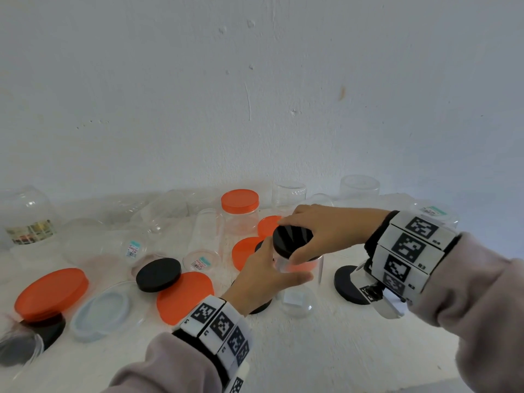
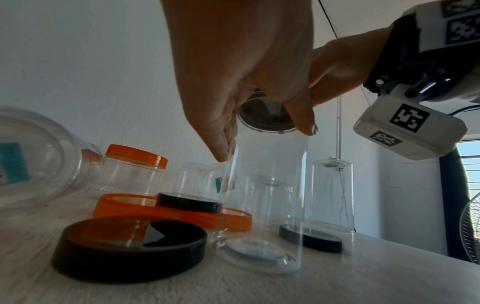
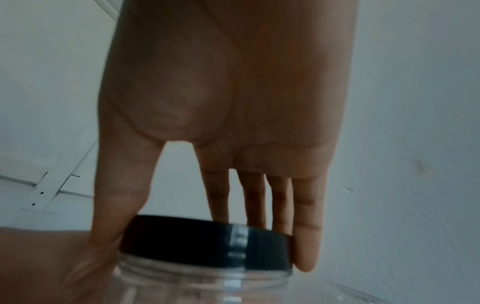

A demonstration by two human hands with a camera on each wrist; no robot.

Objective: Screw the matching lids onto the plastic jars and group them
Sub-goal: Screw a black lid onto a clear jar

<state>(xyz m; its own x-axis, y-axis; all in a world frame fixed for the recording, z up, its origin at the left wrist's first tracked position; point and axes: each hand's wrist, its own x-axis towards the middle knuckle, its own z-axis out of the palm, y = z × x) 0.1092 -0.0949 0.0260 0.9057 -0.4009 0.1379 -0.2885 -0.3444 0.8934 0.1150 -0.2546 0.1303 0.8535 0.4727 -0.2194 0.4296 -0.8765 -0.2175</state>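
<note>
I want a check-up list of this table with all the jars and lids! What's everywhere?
Surface: white table, rough-looking.
Job's things: clear jar upright with a black lid on its mouth; one capped jar with an orange lid behind it.
Clutter: loose orange lids, black lids, a pale lid, many empty clear jars.
Grippers: left hand holds the clear jar's body; right hand grips the black lid with its fingers.
Cables: nothing seen.
Surroundings: white wall; a window and a fan in the left wrist view.
</note>
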